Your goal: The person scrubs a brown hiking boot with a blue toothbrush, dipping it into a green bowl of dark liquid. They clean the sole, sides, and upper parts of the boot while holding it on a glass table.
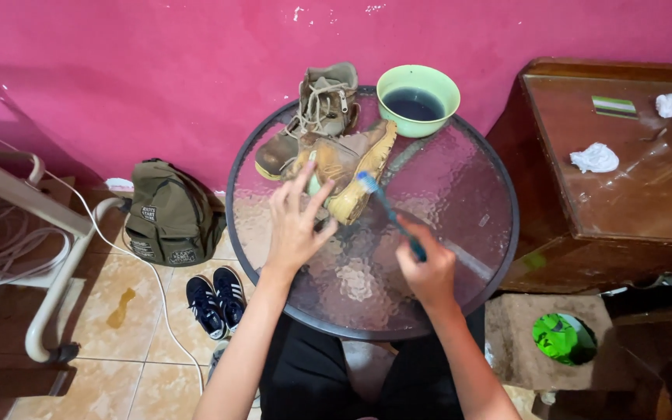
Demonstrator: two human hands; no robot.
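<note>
Left hand (295,225), fingers spread, steadies the tan boot (345,167) lying on its side on the glass table (460,233) — sole edge exposed. Right hand (428,272) grips a toothbrush (389,210) — bristles at the sole.

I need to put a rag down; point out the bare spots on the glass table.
Bare: the table's right side between bowl and right hand, and the near-left rim below the left hand. Crowded: the far side, with boots and bowl.
</note>
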